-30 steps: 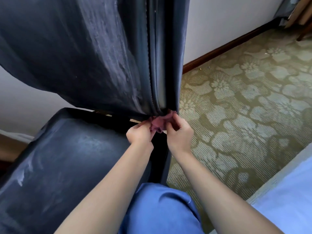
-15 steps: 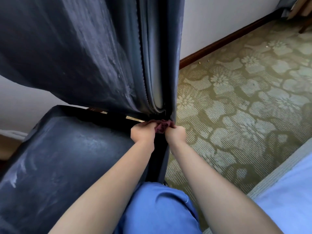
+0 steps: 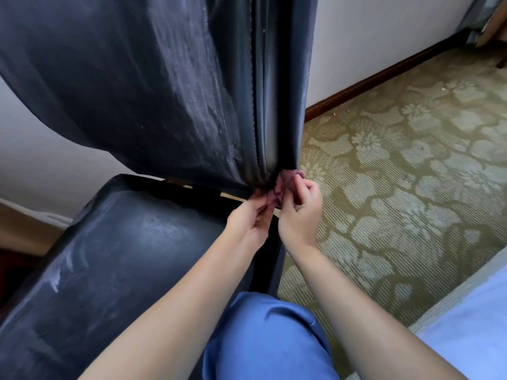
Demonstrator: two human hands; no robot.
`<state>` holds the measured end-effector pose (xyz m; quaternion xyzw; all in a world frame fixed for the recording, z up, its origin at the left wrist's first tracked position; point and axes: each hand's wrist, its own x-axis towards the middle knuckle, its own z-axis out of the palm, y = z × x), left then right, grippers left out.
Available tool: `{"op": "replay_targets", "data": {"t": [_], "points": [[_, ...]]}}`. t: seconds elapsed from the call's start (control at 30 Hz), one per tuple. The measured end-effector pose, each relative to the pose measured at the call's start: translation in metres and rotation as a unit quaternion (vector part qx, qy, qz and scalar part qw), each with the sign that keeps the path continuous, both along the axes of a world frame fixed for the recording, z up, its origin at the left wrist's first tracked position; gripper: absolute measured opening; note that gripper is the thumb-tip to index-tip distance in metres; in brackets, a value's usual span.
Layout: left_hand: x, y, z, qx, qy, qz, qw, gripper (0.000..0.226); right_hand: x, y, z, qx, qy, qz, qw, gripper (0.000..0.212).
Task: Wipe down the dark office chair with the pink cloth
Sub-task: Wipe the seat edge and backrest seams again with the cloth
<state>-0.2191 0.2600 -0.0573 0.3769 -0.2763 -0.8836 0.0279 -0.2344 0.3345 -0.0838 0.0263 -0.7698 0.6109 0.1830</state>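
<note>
Directly ahead, your left hand [image 3: 251, 219] and right hand [image 3: 299, 212] both pinch the bunched pink cloth [image 3: 285, 185], held against the lower corner of the dark office chair [image 3: 153, 86] backrest, just above the seat's rear edge, beside patterned green carpet [image 3: 397, 171].

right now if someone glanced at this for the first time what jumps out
The eye lands first on the two hands meeting mid-frame: the left hand and right hand both pinch a bunched pink cloth at the lower edge of the dark chair backrest. Next comes the chair seat at lower left, streaked with pale smears, and the green floral carpet filling the right side.
</note>
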Motion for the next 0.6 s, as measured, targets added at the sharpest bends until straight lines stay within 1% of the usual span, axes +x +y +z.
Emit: {"op": "replay_targets", "data": {"t": [0.07,0.1,0.17,0.2,0.23,0.3,0.33,0.37,0.4,0.47,0.53,0.6], "points": [[-0.006,-0.002,-0.009,0.002,-0.005,0.027,1.0,0.022,-0.003,0.002,-0.015,0.097,0.053,-0.003,0.994,0.023],[-0.01,-0.004,-0.013,-0.006,-0.015,0.041,0.999,0.024,-0.004,0.002,-0.023,0.13,0.059,0.001,0.99,0.021],[-0.016,-0.008,-0.022,-0.045,-0.058,0.056,0.996,0.025,-0.002,0.001,-0.041,0.163,0.02,0.017,0.986,0.017],[-0.019,-0.01,-0.025,-0.067,-0.088,0.06,0.992,0.024,-0.001,0.0,-0.048,0.173,-0.03,0.028,0.984,0.016],[-0.02,-0.012,-0.027,-0.085,-0.115,0.063,0.988,0.022,-0.002,-0.001,-0.051,0.177,-0.112,0.037,0.977,0.016],[-0.021,-0.015,-0.032,-0.102,-0.151,0.055,0.982,0.019,-0.01,-0.001,-0.051,0.159,-0.297,0.044,0.94,0.02],[-0.022,-0.016,-0.032,-0.103,-0.159,0.052,0.98,0.018,-0.014,-0.001,-0.05,0.137,-0.344,0.049,0.927,0.023],[-0.023,-0.015,-0.03,-0.101,-0.165,0.054,0.98,0.017,-0.017,0.0,-0.049,0.118,-0.357,0.049,0.925,0.024],[-0.023,-0.014,-0.028,-0.096,-0.173,0.057,0.979,0.017,-0.016,0.0,-0.046,0.105,-0.352,0.045,0.929,0.025],[-0.021,-0.012,-0.02,-0.077,-0.162,0.053,0.982,0.014,-0.01,0.0,-0.039,0.075,-0.305,0.03,0.949,0.025],[-0.018,-0.011,-0.007,-0.067,-0.122,0.055,0.989,0.012,-0.005,-0.002,-0.028,0.053,-0.246,0.021,0.968,0.023],[-0.015,-0.012,0.008,-0.078,-0.089,0.05,0.992,0.015,-0.002,-0.003,-0.01,0.028,-0.194,0.027,0.98,0.02]]}}
